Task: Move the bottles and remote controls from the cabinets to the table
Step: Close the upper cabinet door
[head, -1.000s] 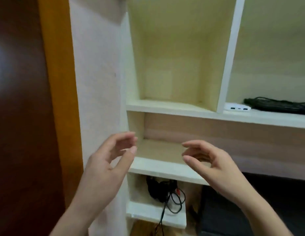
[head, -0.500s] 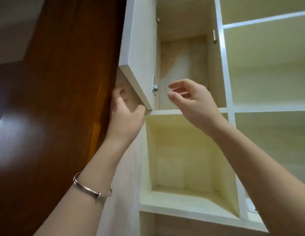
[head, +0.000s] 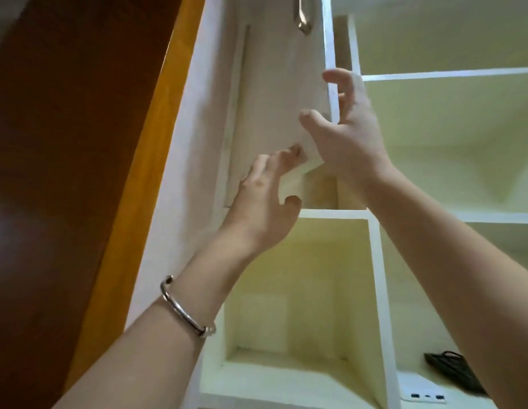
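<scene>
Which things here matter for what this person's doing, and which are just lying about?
In the job: cabinet door, left hand pressing it, right hand gripping its edge. No bottles or remotes visible.
Lying about: white box with ports, black item beside it.

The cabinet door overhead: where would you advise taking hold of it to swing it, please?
Probably the lower corner, from below: the cabinet door hangs overhead, its metal handle sits higher, and the right hand has its fingers round that free edge.
</scene>
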### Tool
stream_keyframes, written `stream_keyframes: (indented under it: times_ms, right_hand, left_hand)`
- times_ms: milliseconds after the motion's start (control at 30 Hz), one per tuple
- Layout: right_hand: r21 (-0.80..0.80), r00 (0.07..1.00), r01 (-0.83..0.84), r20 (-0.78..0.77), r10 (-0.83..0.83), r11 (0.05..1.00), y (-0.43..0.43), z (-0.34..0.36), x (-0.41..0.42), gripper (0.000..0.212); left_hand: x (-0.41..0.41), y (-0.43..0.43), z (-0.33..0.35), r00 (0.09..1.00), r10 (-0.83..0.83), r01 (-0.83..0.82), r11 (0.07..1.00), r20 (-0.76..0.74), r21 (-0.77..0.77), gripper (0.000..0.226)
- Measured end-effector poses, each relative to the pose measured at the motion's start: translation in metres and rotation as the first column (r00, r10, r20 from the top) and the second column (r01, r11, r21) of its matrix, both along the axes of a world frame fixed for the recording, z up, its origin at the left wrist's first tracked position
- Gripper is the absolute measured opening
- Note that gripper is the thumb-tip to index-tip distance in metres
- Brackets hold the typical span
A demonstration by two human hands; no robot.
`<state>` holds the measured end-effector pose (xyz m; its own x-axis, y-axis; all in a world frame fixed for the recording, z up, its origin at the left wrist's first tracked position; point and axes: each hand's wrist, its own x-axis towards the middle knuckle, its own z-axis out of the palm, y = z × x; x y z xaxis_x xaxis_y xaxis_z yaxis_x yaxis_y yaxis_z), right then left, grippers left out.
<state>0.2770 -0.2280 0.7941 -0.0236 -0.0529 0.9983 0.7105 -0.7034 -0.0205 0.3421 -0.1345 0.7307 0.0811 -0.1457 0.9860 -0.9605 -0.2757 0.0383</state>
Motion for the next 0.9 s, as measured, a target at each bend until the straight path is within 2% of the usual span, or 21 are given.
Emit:
stream_keyframes:
  times_ms: [167,267,400,533,633,767,833,900]
  right_hand:
    - [0.024,0.999,0.047,0.022,-0.048,0.999,-0.033,0.002,0.012,0.052]
    - [0.026,0.998,0.045,0.046,-0.046,0.999,-0.04,0.005,0.017,0.054]
    - [0.122,0.997,0.061,0.03,-0.065,0.991,-0.07,0.0,0.036,0.054]
    - [0.178,0.984,0.174,-0.075,-0.163,0.969,-0.104,-0.006,0.057,0.069]
    - [0.162,0.958,0.271,-0.14,-0.249,0.949,-0.115,-0.004,0.069,0.066]
    - [0.098,0.852,0.507,-0.208,-0.48,0.857,-0.119,-0.001,0.076,0.071]
    - [0.102,0.81,0.545,-0.319,-0.492,0.832,-0.123,-0.002,0.081,0.078]
    - [0.1,0.784,0.547,-0.41,-0.466,0.831,-0.127,-0.003,0.087,0.077]
  left_hand:
    - [0.011,-0.024,0.006,0.989,0.148,-0.148,0.989,0.0,-0.012,0.062]
    - [0.02,-0.028,0.008,0.987,0.158,-0.157,0.987,0.028,-0.033,0.062]
    - [0.04,-0.04,0.012,0.987,0.154,-0.155,0.987,0.035,0.049,0.055]
    - [0.057,-0.058,0.016,0.958,0.282,-0.287,0.95,0.058,0.126,0.046]
    - [0.065,-0.066,0.019,0.932,0.358,-0.362,0.921,0.049,0.148,0.041]
    - [0.079,-0.076,0.019,0.882,0.464,-0.47,0.866,0.078,0.172,0.046]
    - [0.085,-0.079,0.019,0.846,0.526,-0.532,0.824,0.086,0.196,0.049]
    - [0.089,-0.082,0.018,0.826,0.556,-0.562,0.799,0.092,0.215,0.05]
